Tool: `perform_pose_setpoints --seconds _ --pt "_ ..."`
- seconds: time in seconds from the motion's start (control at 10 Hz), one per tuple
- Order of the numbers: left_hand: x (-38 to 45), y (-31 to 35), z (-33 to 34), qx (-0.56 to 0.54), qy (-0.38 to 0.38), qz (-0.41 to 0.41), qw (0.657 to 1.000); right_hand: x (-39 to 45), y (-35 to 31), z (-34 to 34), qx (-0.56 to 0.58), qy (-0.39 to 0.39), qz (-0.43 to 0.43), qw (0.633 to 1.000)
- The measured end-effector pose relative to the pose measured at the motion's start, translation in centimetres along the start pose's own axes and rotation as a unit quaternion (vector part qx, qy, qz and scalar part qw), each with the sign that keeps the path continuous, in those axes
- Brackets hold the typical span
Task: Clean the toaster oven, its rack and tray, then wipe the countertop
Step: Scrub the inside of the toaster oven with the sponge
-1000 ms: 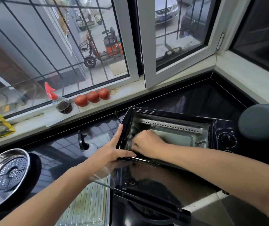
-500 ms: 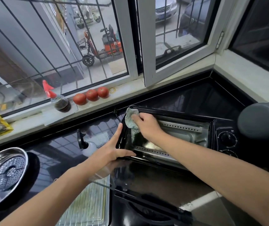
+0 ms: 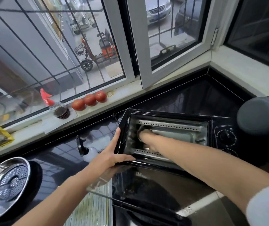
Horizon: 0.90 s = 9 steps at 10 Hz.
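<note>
Since the moment before, our right hand (image 3: 144, 136) has gone from the oven's upper left corner deep into the cavity, and the cloth (image 3: 139, 128) has gone in with it.

Our black countertop (image 3: 200, 97) runs under the window, and the toaster oven (image 3: 168, 139) sits on it, its door (image 3: 146, 191) dropped open toward us. Left of the door, the wire rack (image 3: 89, 207) lies flat on the counter. A steel steamer pan (image 3: 5, 186) sits at the far left. Three tomatoes (image 3: 89, 100) line the windowsill, beside a bottle (image 3: 59, 110) with a red cap.

Our left hand (image 3: 109, 159) braces the oven's left front corner, fingers straight along the side edge and thumb laid on the lower rim. Our right hand is blurred inside against the left wall with the cloth at its tip; we cannot tell how the fingers lie.
</note>
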<state>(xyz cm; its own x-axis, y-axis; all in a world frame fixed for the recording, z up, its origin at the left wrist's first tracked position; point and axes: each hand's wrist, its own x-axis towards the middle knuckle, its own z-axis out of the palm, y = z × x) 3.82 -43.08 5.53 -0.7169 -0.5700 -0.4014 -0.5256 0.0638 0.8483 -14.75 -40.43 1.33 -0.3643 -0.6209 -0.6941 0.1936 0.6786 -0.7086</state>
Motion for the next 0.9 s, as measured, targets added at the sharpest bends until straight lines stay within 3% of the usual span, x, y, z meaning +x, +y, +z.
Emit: perform_pose_setpoints --seconds 0.2,0.4,0.5,0.6,0.9 --pt "-0.9 -0.4 -0.7 0.071 -0.046 0.032 0.996 1.0 -0.7 0.4 0.139 -0.03 0.03 0.989" --pt "-0.8 0.1 -0.1 -0.006 -0.042 -0.034 0.999 -2.7 -0.5 1.5 0.109 -0.064 -0.088 0.988" --pt "0.1 1.0 -0.1 0.033 -0.033 -0.01 0.999 -2.5 -0.7 1.3 0.11 -0.04 -0.097 0.988" --pt "1.4 1.0 -0.5 -0.008 0.007 -0.016 1.0 -2.4 -1.2 0.6 0.085 -0.025 -0.068 0.994" --pt "0.6 2.3 -1.0 0.081 0.003 0.008 0.997 -0.6 -0.2 0.8 0.062 -0.001 -0.061 0.996"
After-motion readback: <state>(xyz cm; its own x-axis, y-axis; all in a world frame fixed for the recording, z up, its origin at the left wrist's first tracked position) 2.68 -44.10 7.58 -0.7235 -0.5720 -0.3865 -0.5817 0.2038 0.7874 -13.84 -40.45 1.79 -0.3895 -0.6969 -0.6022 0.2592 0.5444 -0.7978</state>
